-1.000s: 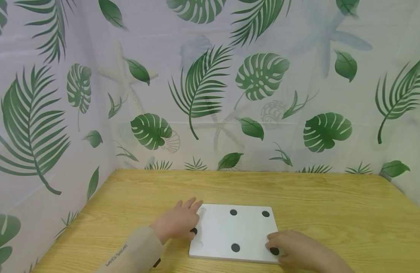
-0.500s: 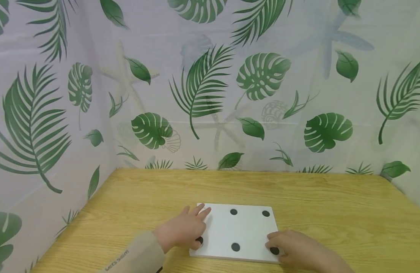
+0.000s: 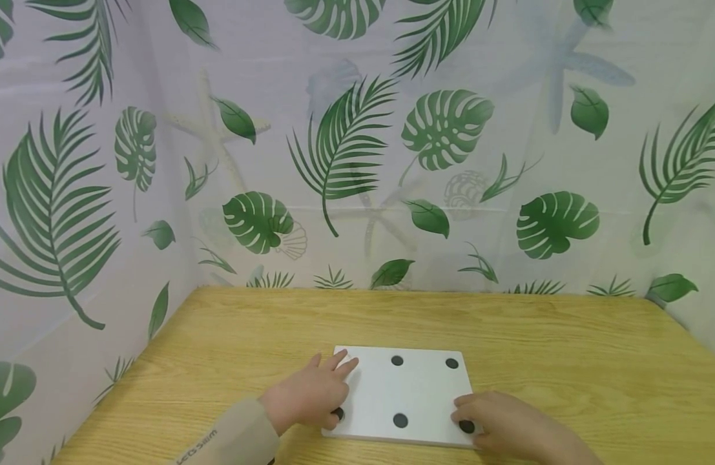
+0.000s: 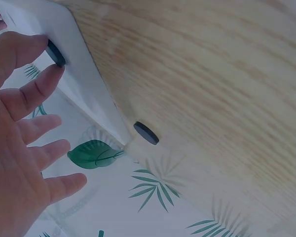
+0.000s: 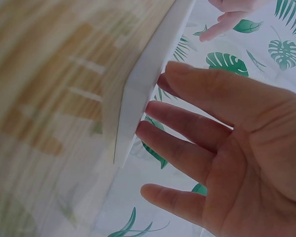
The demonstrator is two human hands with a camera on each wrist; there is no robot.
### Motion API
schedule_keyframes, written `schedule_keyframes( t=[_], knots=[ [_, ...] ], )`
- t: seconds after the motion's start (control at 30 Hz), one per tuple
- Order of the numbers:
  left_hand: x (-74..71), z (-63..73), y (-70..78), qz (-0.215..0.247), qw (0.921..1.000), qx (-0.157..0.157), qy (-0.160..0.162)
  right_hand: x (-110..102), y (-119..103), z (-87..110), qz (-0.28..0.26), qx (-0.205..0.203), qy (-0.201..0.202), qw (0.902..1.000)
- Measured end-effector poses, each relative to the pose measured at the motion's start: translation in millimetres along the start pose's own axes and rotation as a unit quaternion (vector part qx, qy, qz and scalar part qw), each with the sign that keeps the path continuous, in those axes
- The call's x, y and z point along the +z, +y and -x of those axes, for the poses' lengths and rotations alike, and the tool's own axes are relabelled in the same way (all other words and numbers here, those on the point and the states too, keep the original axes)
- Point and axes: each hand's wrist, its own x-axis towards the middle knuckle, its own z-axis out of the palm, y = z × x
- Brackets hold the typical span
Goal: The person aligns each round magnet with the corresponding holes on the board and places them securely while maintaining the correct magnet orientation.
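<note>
A flat white board (image 3: 377,391) lies on the wooden table, with round black discs set in it in rows. My left hand (image 3: 310,394) reaches over the board's left end. In the left wrist view, thumb and index finger pinch a black disc (image 4: 55,53) at the board, the other fingers spread. My right hand (image 3: 505,420) rests at the near right corner, around another black disc (image 3: 466,426). Its fingers are fairly straight in the right wrist view, with tips at the board's edge (image 5: 143,81); that disc is hidden there.
A loose black disc (image 4: 146,133) lies on the wood beside the board in the left wrist view; I cannot make it out in the head view. A white leaf-patterned curtain (image 3: 363,161) stands behind and to the left of the table (image 3: 264,323).
My left hand has moved right and a little nearer, bringing the pinched disc from the board's left edge to its near left corner. My right hand has stayed put.
</note>
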Motion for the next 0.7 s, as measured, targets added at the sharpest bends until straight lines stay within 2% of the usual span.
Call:
schedule_keyframes(
  t=[0.17, 0.4, 0.7],
  knots=[
    [-2.2, 1.4, 1.8, 0.006, 1.0, 0.003, 0.001, 0.0, -0.3, 0.2, -0.003, 0.005, 0.001, 1.0],
    [-5.3, 1.3, 4.1, -0.019, 0.9997, 0.008, 0.01, 0.7, 0.9, 0.5, -0.01, 0.003, 0.002, 0.9999],
    [-4.7, -1.2, 5.5, -0.036, 0.9993, 0.004, 0.004, 0.8, 0.7, 0.6, -0.01, 0.007, 0.003, 0.9999]
  ],
)
